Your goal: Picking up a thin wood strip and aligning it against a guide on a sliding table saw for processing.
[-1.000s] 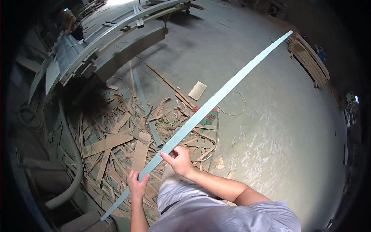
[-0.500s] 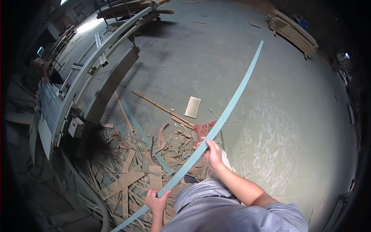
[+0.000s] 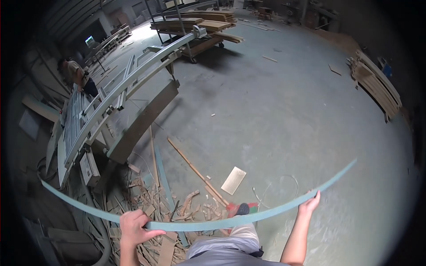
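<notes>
While both hands carry it, the long teal strip (image 3: 208, 224) spans crosswise at waist height over the scrap wood pile (image 3: 151, 208). Left hand (image 3: 133, 226) wraps closed around it; right hand (image 3: 309, 205) hooks fingers over its edge, spaced wide, probably for balance. Half a second ago the strip pointed diagonally away; it now lies level.

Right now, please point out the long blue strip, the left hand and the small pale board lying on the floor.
long blue strip (image 3: 208, 225): head view, middle of its length.
left hand (image 3: 133, 227): head view, back of the hand.
small pale board (image 3: 234, 180): head view, centre of its face.
</notes>
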